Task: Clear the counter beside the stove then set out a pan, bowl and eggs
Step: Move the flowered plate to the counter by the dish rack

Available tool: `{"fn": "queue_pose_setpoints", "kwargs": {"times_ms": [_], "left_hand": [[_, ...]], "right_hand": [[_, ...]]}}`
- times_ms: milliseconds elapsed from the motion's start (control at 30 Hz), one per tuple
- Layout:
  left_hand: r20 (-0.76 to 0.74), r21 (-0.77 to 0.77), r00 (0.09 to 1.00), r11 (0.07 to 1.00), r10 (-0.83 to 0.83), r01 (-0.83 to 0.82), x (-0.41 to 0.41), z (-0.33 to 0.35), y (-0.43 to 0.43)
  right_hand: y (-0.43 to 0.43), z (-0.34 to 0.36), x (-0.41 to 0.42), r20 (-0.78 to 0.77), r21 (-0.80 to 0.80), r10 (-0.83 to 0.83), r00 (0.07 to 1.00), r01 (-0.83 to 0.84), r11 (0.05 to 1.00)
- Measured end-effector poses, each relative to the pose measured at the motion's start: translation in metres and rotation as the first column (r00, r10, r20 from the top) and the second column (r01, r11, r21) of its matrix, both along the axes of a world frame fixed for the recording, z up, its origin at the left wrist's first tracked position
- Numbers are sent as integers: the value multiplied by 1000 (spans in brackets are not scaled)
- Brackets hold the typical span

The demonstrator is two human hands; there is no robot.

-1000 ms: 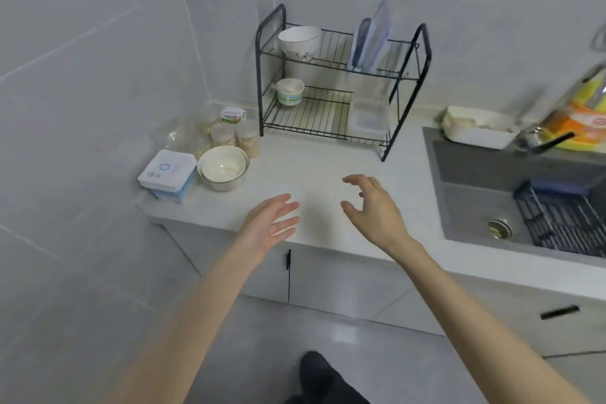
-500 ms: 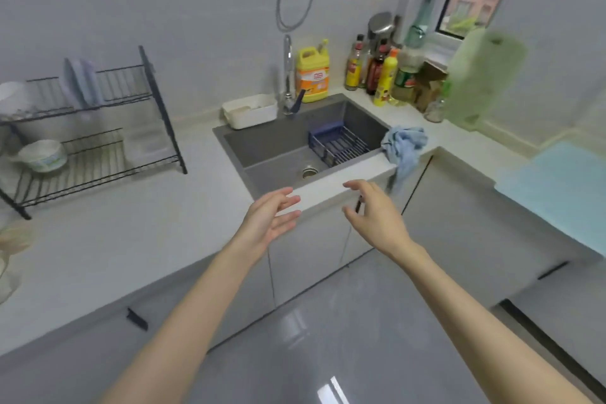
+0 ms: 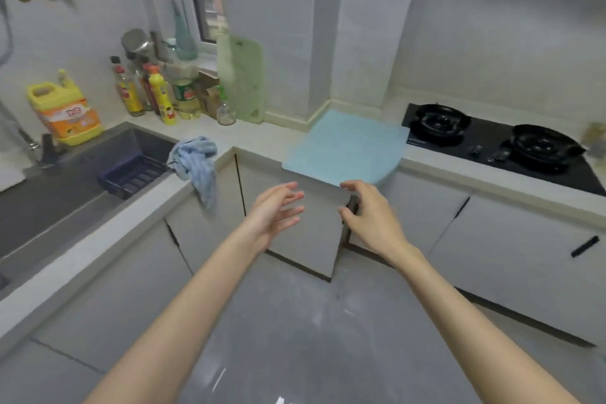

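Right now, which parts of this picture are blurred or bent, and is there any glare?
Head view: motion blur smears the bottles and the green board; the left hand and right hand are sharper; the wide lens bends the counter edge; pale glare streaks the floor; light is soft.

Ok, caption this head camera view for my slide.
Left hand and right hand, both empty, hover before the blue mat on the counter beside the stove.

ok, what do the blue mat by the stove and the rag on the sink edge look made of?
The blue mat: thin, matte sheet, probably plastic or silicone; it lies flat and overhangs the counter edge. The rag: soft cloth, likely terry or microfibre; it's crumpled and drapes limply.
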State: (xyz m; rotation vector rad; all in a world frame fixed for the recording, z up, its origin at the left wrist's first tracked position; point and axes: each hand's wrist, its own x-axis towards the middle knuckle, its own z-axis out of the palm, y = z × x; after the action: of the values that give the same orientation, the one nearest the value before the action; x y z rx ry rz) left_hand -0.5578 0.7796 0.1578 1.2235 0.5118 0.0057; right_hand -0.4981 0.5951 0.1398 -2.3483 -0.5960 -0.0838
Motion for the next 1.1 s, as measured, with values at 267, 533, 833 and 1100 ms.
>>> {"fn": "queue_pose_setpoints", "kwargs": {"times_ms": [267,533,833,1100], "left_hand": [[-1,52,954,952,-301,300,112,14,-143],[-4,90,843,839,-538,536,219,2,-257],[-12,101,705,701,-709,706,365,0,-389],[-30,96,566,561,-824,822,455,-8,-504]], "right_hand": [[-151,5,50,-21,33,-323,946,323,946],[-263,-4,111,-10,16,-549,835,550,835],[-380,-2,214,-17,-13,-723,690,723,691],[-482,-3,273,-22,-10,-821,570,821,571]]}}
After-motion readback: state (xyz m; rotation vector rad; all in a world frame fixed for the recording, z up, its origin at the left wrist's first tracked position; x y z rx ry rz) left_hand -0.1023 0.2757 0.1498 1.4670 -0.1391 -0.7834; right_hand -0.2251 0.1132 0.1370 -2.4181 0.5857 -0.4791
